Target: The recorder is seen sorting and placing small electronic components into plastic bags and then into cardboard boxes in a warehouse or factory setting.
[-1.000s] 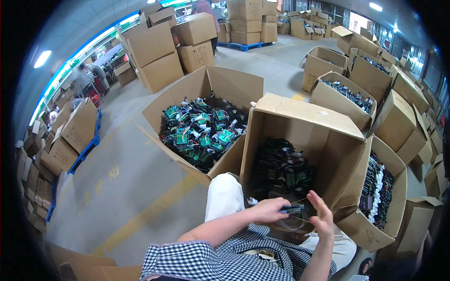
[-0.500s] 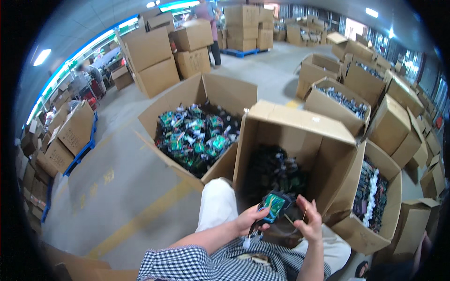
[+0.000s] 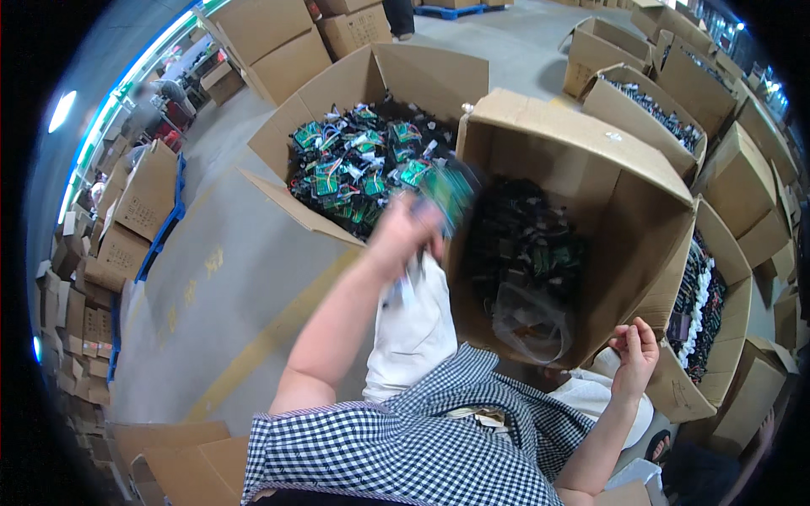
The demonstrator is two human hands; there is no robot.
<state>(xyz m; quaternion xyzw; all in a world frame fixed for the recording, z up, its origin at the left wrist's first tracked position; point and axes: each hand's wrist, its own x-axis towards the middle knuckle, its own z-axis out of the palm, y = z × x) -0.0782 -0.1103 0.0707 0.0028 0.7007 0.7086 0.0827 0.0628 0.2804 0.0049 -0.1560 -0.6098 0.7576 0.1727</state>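
Note:
My left hand (image 3: 407,229) is closed on a green circuit board (image 3: 453,192) with a dark back, both smeared by motion. A white connector on its wires hangs below the hand. The board is over the near right edge of an open carton (image 3: 278,196) heaped with similar green boards (image 3: 327,179) and wires. Right of it, a tilted carton (image 3: 582,126) holds dark units (image 3: 527,228) and a clear plastic bag (image 3: 536,325). Beside that carton's near right corner, my right hand (image 3: 637,354) is raised, thumb and fingers pinched together. Whatever they hold, if anything, is too small to make out.
A carton (image 3: 675,384) of dark parts with a white strip stands at the right, more filled cartons (image 3: 645,114) behind it. Tall cartons (image 3: 270,42) stand at the back left, others on a blue pallet (image 3: 169,215). Another person's foot (image 3: 660,445) shows at lower right.
My left hand has carried the circuit board up and left, from my lap toward the board-filled carton. My right hand has drawn away to the right, its fingers now pinched. The view has tilted down.

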